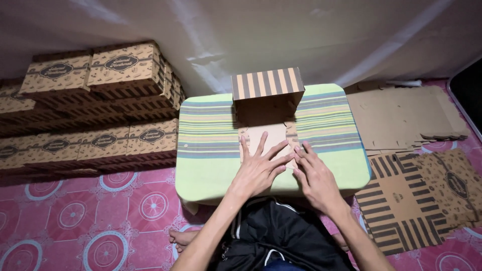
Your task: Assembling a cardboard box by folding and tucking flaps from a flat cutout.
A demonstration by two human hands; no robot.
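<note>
A half-folded cardboard box (267,95) with brown and tan stripes stands on a small table under a green striped cloth (211,145). Its plain brown bottom flap (268,138) lies flat toward me. My left hand (258,168) presses on that flap with fingers spread wide. My right hand (314,173) lies flat beside it on the flap's right edge, fingers together. Neither hand grips anything.
Finished printed brown boxes (95,105) are stacked in rows at the left against a white sheet wall. Flat unfolded box blanks (406,118) lie at the right, one striped blank (401,200) on the pink patterned mat. My crossed legs in black clothing (281,241) sit below the table.
</note>
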